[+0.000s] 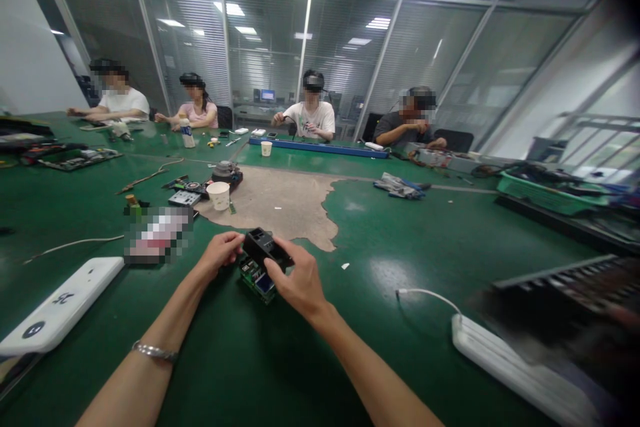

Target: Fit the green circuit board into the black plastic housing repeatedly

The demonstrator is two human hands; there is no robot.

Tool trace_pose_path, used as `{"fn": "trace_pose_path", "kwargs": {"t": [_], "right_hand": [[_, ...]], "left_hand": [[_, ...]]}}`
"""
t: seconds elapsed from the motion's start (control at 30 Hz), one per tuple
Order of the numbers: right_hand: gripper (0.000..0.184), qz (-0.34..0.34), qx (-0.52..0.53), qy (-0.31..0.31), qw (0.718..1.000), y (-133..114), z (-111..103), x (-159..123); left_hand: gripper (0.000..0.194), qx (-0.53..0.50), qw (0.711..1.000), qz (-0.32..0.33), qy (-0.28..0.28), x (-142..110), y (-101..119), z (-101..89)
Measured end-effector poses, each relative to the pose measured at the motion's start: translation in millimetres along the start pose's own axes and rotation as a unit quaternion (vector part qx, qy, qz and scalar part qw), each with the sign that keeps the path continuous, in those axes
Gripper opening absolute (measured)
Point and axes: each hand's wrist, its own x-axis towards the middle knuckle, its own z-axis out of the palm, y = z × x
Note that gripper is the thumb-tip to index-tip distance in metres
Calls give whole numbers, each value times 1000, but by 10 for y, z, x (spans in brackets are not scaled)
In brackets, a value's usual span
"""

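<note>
A black plastic housing [260, 245] with square openings is tilted above a green circuit board [257, 280]. My right hand [300, 278] is closed around its right side, with the thumb on the near edge. At its left edge, the bent fingers of my left hand [223, 253] pinch the corner; the exact contact is partly hidden. The circuit board sits directly under the housing and carries a small dark rectangular part. Whether the two are joined cannot be made out. A metal bracelet is on my left wrist.
A paper cup [219, 196] stands near a metal box-like part [185, 198]. White power banks lie left [65, 303] and right, the right one with a cable [430, 291]. Gloves [400, 185] and a green basket [550, 193] are farther right. Several people sit opposite.
</note>
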Motion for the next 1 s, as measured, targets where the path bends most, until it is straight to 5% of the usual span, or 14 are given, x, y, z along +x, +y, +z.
{"fn": "trace_pose_path", "kwargs": {"t": [0.47, 1.0], "right_hand": [[44, -43, -60, -45, 996, -209, 85, -160], [64, -30, -120, -98, 987, -114, 186, -269]], "left_hand": [[42, 15, 1000, 2, 15, -20, 32, 5], [43, 18, 1000, 4, 1, 8, 1, 1]]}}
